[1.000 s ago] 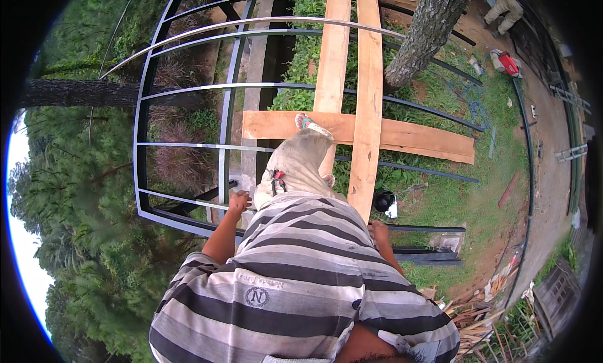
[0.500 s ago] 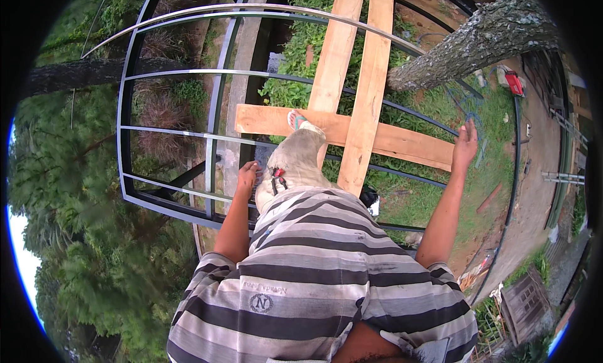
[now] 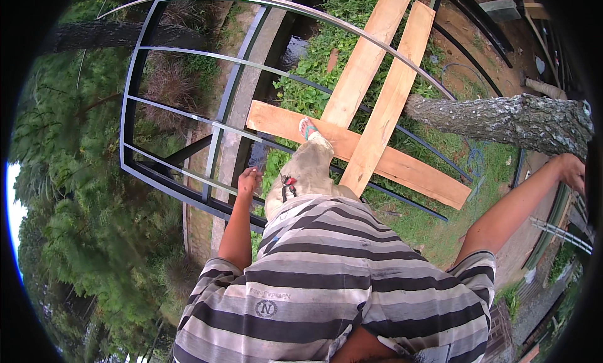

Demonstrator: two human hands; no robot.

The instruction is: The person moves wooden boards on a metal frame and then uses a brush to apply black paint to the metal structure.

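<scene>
My left hand [image 3: 250, 179] hangs beside my thigh, near a thin metal bar of the frame. Its fingers are loosely bent and I see nothing in them. My right arm stretches far out to the right, and my right hand [image 3: 571, 172] is just below the tree trunk [image 3: 502, 118]. Its fingers point down and look apart; I cannot tell whether it touches the bark. One foot in a sandal [image 3: 308, 128] stands on a crosswise wooden plank [image 3: 421, 173]. Two more planks, a left one [image 3: 366, 58] and a right one [image 3: 396, 89], run away from me.
A dark metal frame [image 3: 130, 80] with several thin bars surrounds the planks. A curved metal strip [image 3: 352, 28] arches across the far side. Beneath lie green plants [image 3: 298, 99], a concrete edge [image 3: 251, 93] and grass [image 3: 433, 234]. Trees [image 3: 69, 193] fill the left.
My right hand has swung outward to the right, from beside the plank's end toward the tree trunk. My view has turned and shifted. The left hand stays by my thigh.
</scene>
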